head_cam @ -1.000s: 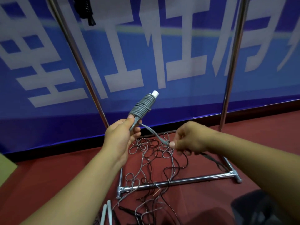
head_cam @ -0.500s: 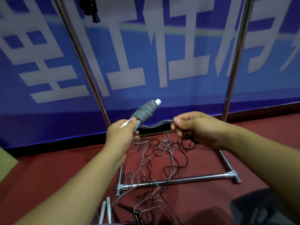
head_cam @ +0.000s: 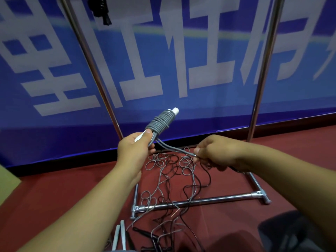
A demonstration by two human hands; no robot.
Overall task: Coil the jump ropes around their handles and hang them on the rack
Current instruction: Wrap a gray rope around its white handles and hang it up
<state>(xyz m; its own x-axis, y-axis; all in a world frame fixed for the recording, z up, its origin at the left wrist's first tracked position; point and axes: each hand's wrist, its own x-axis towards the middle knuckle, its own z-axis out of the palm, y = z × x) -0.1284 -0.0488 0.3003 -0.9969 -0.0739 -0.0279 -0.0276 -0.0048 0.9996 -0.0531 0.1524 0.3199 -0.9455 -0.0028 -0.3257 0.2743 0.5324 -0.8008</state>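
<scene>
The left hand (head_cam: 133, 151) is the grip on the handles (head_cam: 174, 111): fingers curled round their near end, thumb pressed on top at the foot of the coil (head_cam: 161, 121). The bundle's long axis tilts up and away to the right, white tips just clear of the last turn. Grey cord is wound tightly over most of that length.

From the base of the coil, the free rope (head_cam: 172, 149) runs down and right to the right hand (head_cam: 216, 153), which pinches it between thumb and fingertips, the other fingers curled. Dark cords also hang from that hand. The span between the two hands is short and nearly taut, so the right hand is the one placed to carry the next turn; the left need only hold the axis steady. The next wrap should probably land near the thumb, where the handle is bare.

Below, the tangle (head_cam: 172, 171) of grey and black ropes lies on the red floor (head_cam: 54, 193), across the rack (head_cam: 200, 201) base bar. Its two uprights rise on either side of the hands. Black rope (head_cam: 101, 10) already hangs at the top left. Two pale handles (head_cam: 121, 233) lie on the floor at the bottom edge.
</scene>
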